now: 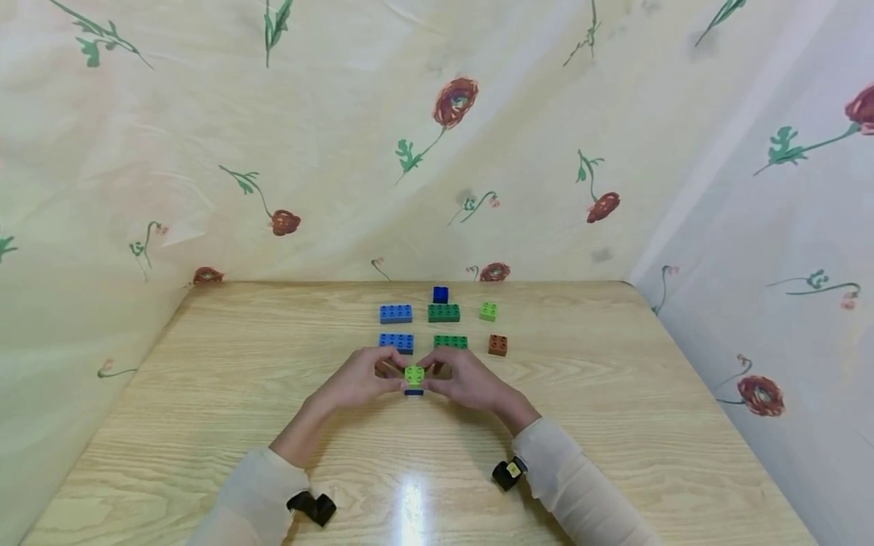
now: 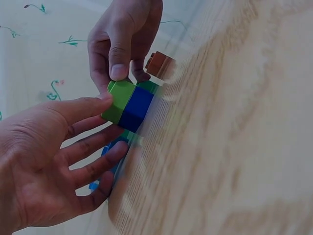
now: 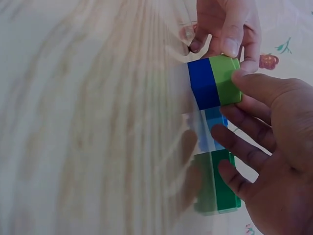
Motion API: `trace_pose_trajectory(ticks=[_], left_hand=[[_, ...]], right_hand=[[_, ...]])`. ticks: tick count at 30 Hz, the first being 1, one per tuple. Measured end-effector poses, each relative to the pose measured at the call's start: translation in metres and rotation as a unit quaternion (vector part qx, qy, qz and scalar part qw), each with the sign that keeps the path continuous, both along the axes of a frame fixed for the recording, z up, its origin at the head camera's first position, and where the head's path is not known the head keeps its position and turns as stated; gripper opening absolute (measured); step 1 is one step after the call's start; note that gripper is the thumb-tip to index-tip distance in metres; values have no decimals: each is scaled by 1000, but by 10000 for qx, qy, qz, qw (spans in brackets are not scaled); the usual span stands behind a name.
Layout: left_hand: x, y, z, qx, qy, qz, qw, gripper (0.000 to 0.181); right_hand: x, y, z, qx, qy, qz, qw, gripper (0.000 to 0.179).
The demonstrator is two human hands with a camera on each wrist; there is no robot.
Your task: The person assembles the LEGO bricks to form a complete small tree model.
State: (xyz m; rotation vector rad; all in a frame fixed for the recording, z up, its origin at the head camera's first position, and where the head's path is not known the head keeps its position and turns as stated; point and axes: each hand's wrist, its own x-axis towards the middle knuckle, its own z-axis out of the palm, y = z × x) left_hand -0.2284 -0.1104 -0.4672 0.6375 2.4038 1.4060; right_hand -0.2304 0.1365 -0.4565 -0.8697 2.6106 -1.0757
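From well back, the head view faces forward and down; close wrist views face inward from left and right, sharing the lime-and-blue brick stack [image 2: 129, 105].

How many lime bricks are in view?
2: one lime brick on a dark blue brick, held by left hand and right hand; another lime brick right of the far green brick. Hands may hide more.

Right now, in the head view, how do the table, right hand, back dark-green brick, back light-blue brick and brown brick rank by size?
1. Table
2. Right hand
3. Back dark-green brick and back light-blue brick: too alike to rank
4. Brown brick
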Motion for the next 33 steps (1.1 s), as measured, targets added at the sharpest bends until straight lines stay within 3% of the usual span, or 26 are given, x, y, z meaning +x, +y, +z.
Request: trace_pose_trajectory(ticks=[7,15,25,33], left_hand=[[-1,0,-2,81,-127,-44,9999,19],[-1,0,-3,61,-146,26,9999,18],[-2,2,0,41,-116,58,9999,19],[0,1,-1,60,-153,77,9998,20]], right_hand=[[0,3,-3,-319,-246,31,9992,30],[-2,11,2,-166,-328,-194,9991,28],[-17,47,16,-89,388,-678,9969,29],[-26,85,20,-311,329,-1159,9922,32]])
